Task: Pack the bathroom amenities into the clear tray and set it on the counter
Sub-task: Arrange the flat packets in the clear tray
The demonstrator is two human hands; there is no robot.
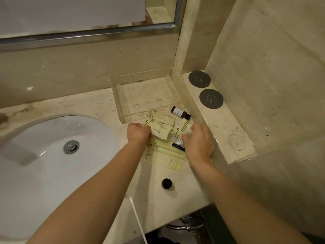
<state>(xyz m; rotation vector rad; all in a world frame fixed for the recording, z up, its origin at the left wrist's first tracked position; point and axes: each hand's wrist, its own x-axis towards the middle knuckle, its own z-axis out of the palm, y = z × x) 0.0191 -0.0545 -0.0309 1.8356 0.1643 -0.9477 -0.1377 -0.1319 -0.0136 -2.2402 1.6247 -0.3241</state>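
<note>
The clear tray (123,101) stands on the marble counter against the back wall, with nothing in it. Just in front of it lies a heap of pale yellow amenity packets (163,127). My left hand (138,132) is shut on several of those packets at the heap's left side. My right hand (198,143) rests on the heap's right side, fingers spread over a clear tube and a dark blue item (178,147). A small brown bottle (180,112) lies on its side by the tray's front right corner. More flat packets (167,161) lie beneath my hands.
A white sink basin (44,155) with a metal drain fills the left. A black cap (166,183) stands near the counter's front edge. Two round grey coasters (199,79) sit on a raised ledge at right. A mirror hangs above.
</note>
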